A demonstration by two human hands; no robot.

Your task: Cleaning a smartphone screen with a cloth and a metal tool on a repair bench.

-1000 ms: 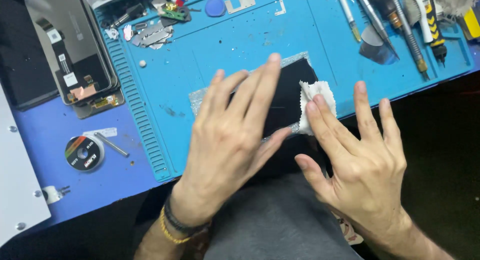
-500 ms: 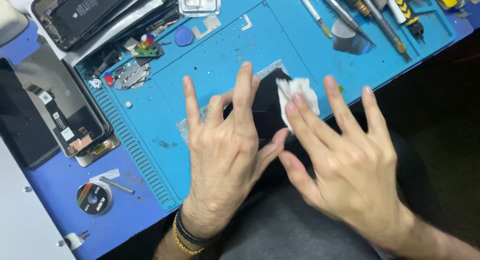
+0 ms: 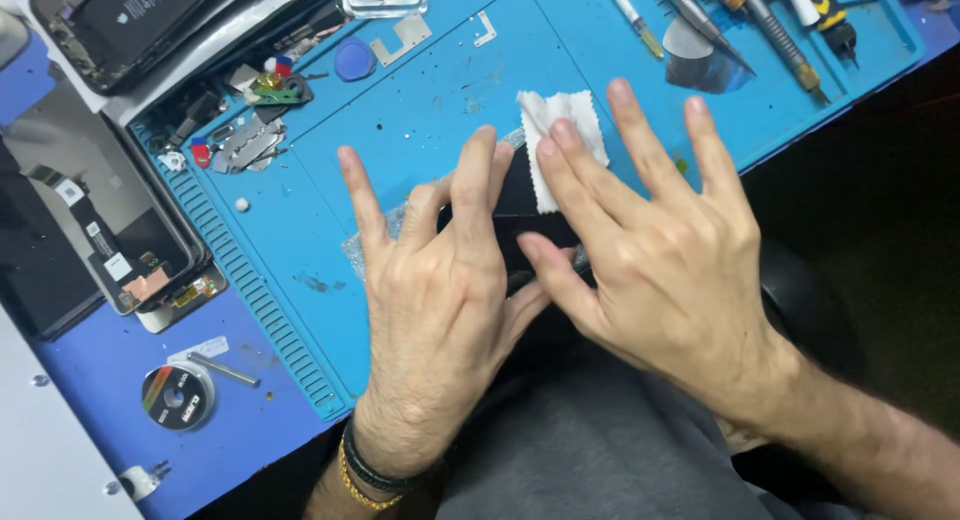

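A flat black panel [image 3: 515, 195] lies at the near edge of the blue work mat [image 3: 440, 90], mostly covered by two hands. On its 1 o'clock corner sits one small white cloth [image 3: 560, 130], pressed down by fingertips of the right hand [image 3: 660, 250].

The right hand comes in from 5 o'clock, palm down, fingers spread and nearly straight; its grip is wide, closed on nothing, only pressing flat on cloth and panel. The left hand [image 3: 440, 300] comes in from 6 o'clock, also palm down with fingers fanned toward 12 o'clock, two fingertips resting on the panel; its grip is likewise wide and holds nothing. The two thumbs lie close together at the panel's near edge. The left wrist wears two bands [image 3: 375, 475], one black and one yellow.

Outward at 10 o'clock lie small metal parts and one blue pick [image 3: 355, 58]. At 1 o'clock several hand tools [image 3: 770, 25] lie side by side. At 9 o'clock rests an opened phone [image 3: 110, 220], another [image 3: 130, 15] at 11 o'clock, and one tape roll [image 3: 178, 395] at 8 o'clock on the tabletop [image 3: 230, 430].
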